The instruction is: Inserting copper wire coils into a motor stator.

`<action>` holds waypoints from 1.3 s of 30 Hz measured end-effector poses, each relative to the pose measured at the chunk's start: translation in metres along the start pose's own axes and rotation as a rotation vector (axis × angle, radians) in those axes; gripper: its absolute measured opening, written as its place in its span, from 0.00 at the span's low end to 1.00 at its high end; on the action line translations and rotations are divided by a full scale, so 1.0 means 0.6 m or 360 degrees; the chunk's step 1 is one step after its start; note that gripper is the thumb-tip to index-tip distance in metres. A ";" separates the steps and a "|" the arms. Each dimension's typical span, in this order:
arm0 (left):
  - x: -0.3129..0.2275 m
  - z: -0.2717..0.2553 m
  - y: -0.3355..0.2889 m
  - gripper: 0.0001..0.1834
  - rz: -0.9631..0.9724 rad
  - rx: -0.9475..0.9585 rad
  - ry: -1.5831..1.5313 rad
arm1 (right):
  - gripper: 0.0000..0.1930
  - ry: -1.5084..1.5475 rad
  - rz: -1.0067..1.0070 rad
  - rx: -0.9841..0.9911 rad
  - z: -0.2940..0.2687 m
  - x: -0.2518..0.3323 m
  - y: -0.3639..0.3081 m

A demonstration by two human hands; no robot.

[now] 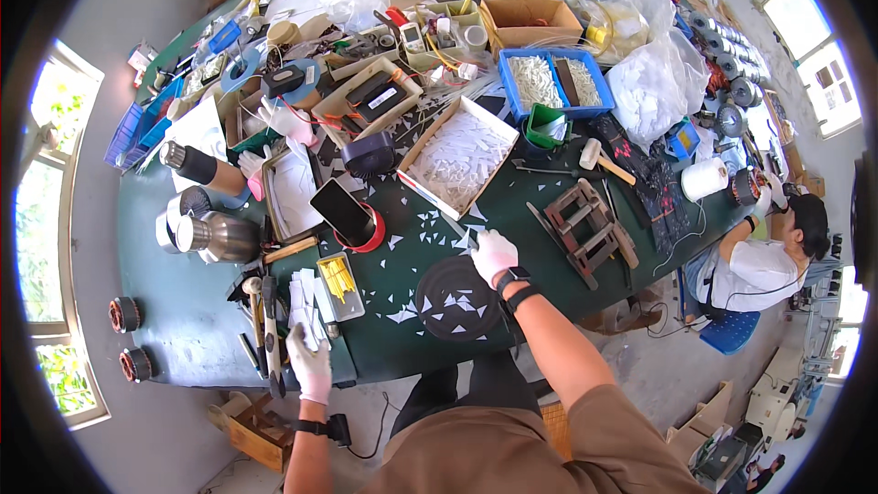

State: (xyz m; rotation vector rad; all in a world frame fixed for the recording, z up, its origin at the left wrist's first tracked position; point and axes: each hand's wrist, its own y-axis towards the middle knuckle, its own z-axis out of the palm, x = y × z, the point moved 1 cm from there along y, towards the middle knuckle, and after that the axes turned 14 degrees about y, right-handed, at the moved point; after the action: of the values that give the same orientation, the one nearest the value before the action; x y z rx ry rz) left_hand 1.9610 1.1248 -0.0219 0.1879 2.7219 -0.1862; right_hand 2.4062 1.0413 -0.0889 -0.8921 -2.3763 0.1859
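White paper strips (305,297) lie on the green surface (201,329), long axis running away from the person, with the left hand (309,364) at their near end, its grip loosely curled, whether holding any I cannot tell; a tray (347,310) of yellow pieces sits just right. Beyond the black disc (433,280), a flat grey tool (458,230) points away and leftward, close by the cardboard box (428,197), the right hand's (495,256) grip closed round its near end; a wooden frame (585,236) stands further right.

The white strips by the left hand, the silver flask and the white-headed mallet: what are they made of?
The white strips look like paper or thin card: flat, matt, straight-edged. The silver flask seems to be metal: its rounded body shines softly. The mallet's handle looks like wood, tan and dull; its pale head might be plastic or rubber.
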 end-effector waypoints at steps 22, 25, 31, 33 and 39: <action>-0.253 0.183 0.016 0.23 -0.0575 0.1405 -0.1095 | 0.31 0.0893 0.0413 -0.0151 0.046 -0.072 -0.239; -0.278 0.152 0.021 0.19 -0.0185 0.1213 -0.0834 | 0.32 0.1240 0.0436 0.0088 0.050 -0.091 -0.238; -0.364 0.078 -0.018 0.17 0.0763 0.0687 -0.0205 | 0.32 0.1280 0.0036 0.0142 0.075 -0.113 -0.256; -0.366 0.083 -0.023 0.16 0.0744 0.0718 -0.0180 | 0.34 0.1132 0.0165 0.0236 0.067 -0.106 -0.253; -0.368 -0.013 -0.038 0.17 0.0864 0.0263 -0.0040 | 0.29 0.0830 0.0171 0.0179 0.005 -0.061 -0.272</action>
State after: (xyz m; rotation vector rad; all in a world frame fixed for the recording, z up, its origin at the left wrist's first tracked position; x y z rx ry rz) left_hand 2.1549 1.0806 0.0765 0.9446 2.5182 -0.2493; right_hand 2.3356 0.8929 -0.0566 -0.8884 -1.8214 0.1105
